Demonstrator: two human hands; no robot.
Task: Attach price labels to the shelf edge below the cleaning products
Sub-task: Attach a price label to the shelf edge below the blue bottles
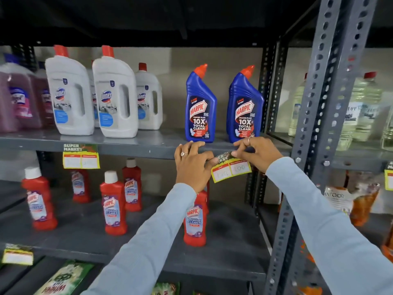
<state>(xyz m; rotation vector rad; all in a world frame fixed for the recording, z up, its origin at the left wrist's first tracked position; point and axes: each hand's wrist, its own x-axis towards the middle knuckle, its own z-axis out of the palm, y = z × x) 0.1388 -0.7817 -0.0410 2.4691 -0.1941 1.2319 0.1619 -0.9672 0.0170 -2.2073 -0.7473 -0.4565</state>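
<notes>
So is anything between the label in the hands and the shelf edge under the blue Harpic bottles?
Nothing visible. The price label is held by the left hand and right hand right at the shelf edge, below the two blue Harpic bottles. That stretch of edge looks bare, and the bottles stand above it.

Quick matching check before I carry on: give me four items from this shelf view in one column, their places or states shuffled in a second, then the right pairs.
Items
1. Yellow price label with handwritten numbers
2. Yellow price label headed Super Market
3. Blue Harpic bottles with red caps
4. Red Harpic bathroom cleaner bottles with white caps

Places or states
A. On the lower shelf
B. Already hanging from the grey shelf edge, below the white bottles
C. Standing just above both hands
D. Tilted, held between left hand and right hand

Pairs: 1-D, 2-B, 3-C, 4-A
</notes>
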